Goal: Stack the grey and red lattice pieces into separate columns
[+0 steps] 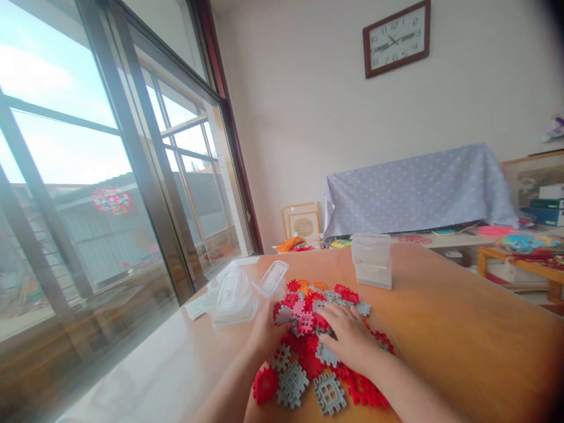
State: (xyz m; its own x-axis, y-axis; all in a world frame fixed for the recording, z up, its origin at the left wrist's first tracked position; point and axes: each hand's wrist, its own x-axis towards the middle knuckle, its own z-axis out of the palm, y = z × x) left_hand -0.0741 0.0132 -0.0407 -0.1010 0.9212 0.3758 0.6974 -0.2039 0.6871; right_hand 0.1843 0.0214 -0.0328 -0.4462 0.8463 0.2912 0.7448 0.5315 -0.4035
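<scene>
A loose heap of toothed plastic building tiles in red, grey, pink and orange lies on the table. My left hand (265, 330) is cupped against the heap's left side, thumb and fingers apart, near a pale grey tile (284, 315); some of its fingers are hidden. Spread over the heap's right part is my right hand (350, 332), its fingers apart and touching the tiles. Between the hands sits a pink window tile (305, 322). Closer to me are a grey window tile (329, 393), another grey tile (293, 385) and a red tile (265, 385).
Clear plastic containers (231, 296) stand left of the heap, with a lid-like clear piece (273, 279) beside them. Two stacked clear boxes (372, 261) stand behind it on the wooden table (453, 329). Glass doors (145, 147) are at left; a blue dotted cloth (414, 191) drapes something behind.
</scene>
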